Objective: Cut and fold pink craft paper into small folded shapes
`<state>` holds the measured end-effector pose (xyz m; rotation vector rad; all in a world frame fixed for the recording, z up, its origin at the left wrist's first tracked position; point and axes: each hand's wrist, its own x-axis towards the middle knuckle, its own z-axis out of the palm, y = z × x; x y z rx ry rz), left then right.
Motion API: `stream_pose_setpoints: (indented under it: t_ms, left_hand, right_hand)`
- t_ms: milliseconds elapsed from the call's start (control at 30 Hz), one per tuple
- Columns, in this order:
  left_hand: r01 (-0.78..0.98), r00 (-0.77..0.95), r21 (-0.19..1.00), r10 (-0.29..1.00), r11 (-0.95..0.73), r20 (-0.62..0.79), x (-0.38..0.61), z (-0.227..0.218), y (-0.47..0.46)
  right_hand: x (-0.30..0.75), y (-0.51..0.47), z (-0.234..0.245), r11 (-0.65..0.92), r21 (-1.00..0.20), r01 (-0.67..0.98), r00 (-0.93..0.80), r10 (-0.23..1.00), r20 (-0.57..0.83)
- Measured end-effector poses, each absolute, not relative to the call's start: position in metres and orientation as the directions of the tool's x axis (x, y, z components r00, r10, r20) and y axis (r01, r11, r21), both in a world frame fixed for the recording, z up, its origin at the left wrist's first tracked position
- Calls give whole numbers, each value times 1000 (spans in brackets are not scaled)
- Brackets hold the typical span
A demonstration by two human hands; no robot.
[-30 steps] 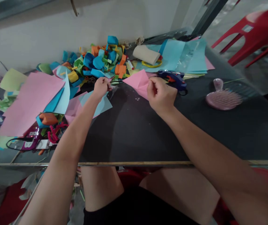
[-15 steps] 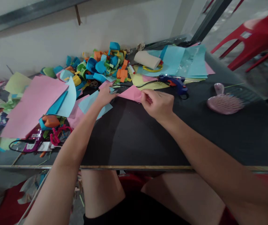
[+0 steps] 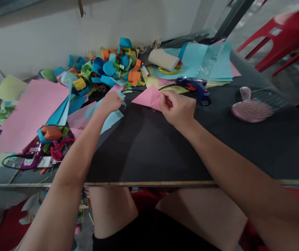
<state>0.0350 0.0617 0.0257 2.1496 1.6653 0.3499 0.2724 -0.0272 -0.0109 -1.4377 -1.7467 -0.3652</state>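
Observation:
My right hand (image 3: 178,108) is closed on a folded pink paper (image 3: 148,97) and holds it just above the black table (image 3: 149,146). Something red shows between its fingers. My left hand (image 3: 110,101) is closed in a pinch on a small clear scrap near a light blue sheet (image 3: 107,116); I cannot make out what the scrap is. The two hands are a little apart, the pink paper lying between them.
A heap of folded coloured paper pieces (image 3: 113,68) lies at the back. Large pink sheets (image 3: 29,111) lie left, blue sheets (image 3: 204,62) back right. A blue glue gun (image 3: 195,87), a pink hairbrush (image 3: 250,108), a cardboard roll (image 3: 163,59) and red chairs (image 3: 282,31) are nearby.
My left hand moved off the pink paper's edge and drew back left. My right hand kept its hold on the paper, which now tilts up a bit.

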Motion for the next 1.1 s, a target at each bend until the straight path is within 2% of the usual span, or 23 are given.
stream_pose_setpoints:
  t_ms: [67,133,433,633,767,867,933,1100]
  left_hand:
    - [917,230,353,970,-187,-82,34,30,56]
    - [931,209,322,975,-174,-79,31,31,50]
    - [826,207,511,971,-237,116,7,22,39]
    - [718,86,663,973,-211,217,7,24,40]
    - [538,27,822,978,-188,206,20,23,39]
    - [298,-1,946,991,-131,137,30,24,36]
    - [158,-5,982,994,-105,107,34,26,33]
    - [15,-78,988,985,-155,156,32,39,24]
  right_hand:
    - [273,-27,-11,309,-276,910,-6,676,737]
    - [272,-27,-11,311,-274,910,-9,677,736]
    - [272,-29,-11,315,-264,912,-24,681,732]
    - [270,-29,-10,315,-260,913,-18,666,745]
    - [268,-30,-9,327,-255,910,-26,659,751]
    - [268,-31,-6,331,-250,910,-28,651,759]
    - [268,-33,-5,367,-242,898,-68,660,748]
    - [256,-44,-2,661,-145,737,-446,635,631]
